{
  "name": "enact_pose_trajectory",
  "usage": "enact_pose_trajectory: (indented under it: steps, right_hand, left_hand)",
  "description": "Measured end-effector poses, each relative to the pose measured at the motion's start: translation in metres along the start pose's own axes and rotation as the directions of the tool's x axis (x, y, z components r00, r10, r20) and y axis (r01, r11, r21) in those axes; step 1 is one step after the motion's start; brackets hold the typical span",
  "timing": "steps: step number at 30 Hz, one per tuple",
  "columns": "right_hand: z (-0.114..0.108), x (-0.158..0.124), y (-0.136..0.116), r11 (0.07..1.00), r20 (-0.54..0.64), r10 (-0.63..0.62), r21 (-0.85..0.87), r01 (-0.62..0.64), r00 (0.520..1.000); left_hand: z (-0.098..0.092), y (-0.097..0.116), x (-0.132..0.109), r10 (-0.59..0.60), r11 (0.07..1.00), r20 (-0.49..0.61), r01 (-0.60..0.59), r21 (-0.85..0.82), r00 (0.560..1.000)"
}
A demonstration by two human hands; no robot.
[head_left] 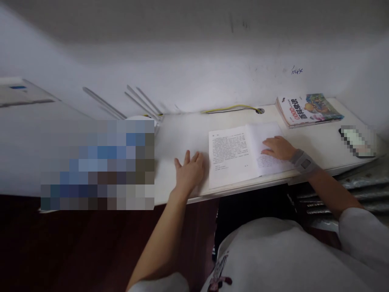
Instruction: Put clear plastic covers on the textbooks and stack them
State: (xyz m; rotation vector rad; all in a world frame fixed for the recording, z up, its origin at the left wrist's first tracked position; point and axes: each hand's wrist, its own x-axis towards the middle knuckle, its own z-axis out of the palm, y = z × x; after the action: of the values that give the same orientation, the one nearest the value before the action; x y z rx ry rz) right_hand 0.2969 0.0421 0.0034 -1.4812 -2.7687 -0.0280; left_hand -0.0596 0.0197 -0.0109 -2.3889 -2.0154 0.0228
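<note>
An open book (229,152) with printed text lies flat on the white desk (170,129). My right hand (278,148) rests on its right page, fingers stretched toward the fold, and a grey band with a watch-like face is around that wrist. To the left of the book, my left hand (190,172) lies on the desk with fingers spread. It holds nothing and sits just apart from the book's left edge.
A stack of magazines (308,109) with a colourful cover lies at the back right. At the right end is a phone (357,142), its screen blurred out. A yellow cable (234,107) runs along the wall into a desk hole. Pixelation hides the desk's left part.
</note>
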Motion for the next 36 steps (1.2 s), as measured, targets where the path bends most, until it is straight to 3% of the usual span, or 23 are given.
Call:
enact_pose_trajectory:
  steps: [3,7,12,20,24,28,30,32,34,36]
  right_hand:
    - [0.001,0.027,0.010,0.998,-0.074,0.055,-0.016,-0.056,0.996]
    - [0.017,0.048,0.021,0.994,-0.056,0.100,-0.030,-0.102,0.993]
    - [0.032,0.047,0.030,0.995,-0.079,0.088,-0.039,-0.091,0.993]
    - [0.032,0.044,0.031,0.990,-0.054,0.129,-0.042,-0.132,0.990]
    - [0.019,0.035,0.014,0.983,-0.145,0.149,-0.082,-0.162,0.978]
    - [-0.001,0.011,-0.028,0.990,-0.255,0.093,-0.080,-0.117,0.962]
    - [-0.006,-0.004,-0.052,0.998,-0.279,0.002,-0.057,-0.019,0.960]
    - [-0.004,-0.017,-0.071,0.995,-0.266,-0.100,-0.038,0.094,0.959]
    - [0.004,-0.025,-0.083,0.989,-0.252,-0.151,-0.033,0.147,0.956]
    - [0.013,-0.029,-0.088,0.988,-0.262,-0.152,-0.023,0.151,0.953]
  left_hand:
    - [0.001,0.005,0.009,0.044,0.999,-0.027,-0.044,-0.015,0.999]
    - [0.010,0.008,0.013,0.003,0.996,-0.039,-0.007,-0.085,0.999]
    - [0.019,0.003,0.009,-0.006,0.995,-0.090,-0.003,-0.104,0.996]
    - [0.022,0.002,0.008,-0.020,0.990,-0.099,0.006,-0.144,0.995]
    - [0.018,0.005,0.008,-0.024,0.990,-0.116,0.007,-0.143,0.993]
    - [0.010,0.014,0.009,-0.052,0.954,-0.267,-0.032,-0.299,0.962]
    - [0.008,0.019,0.010,-0.119,0.864,-0.272,-0.035,-0.502,0.955]
    - [0.008,0.022,0.011,-0.203,0.682,-0.158,0.024,-0.731,0.966]
    - [0.009,0.022,0.011,-0.270,0.393,0.005,0.115,-0.913,0.963]
    - [0.006,0.019,0.011,-0.292,0.053,0.151,0.173,-0.984,0.944]
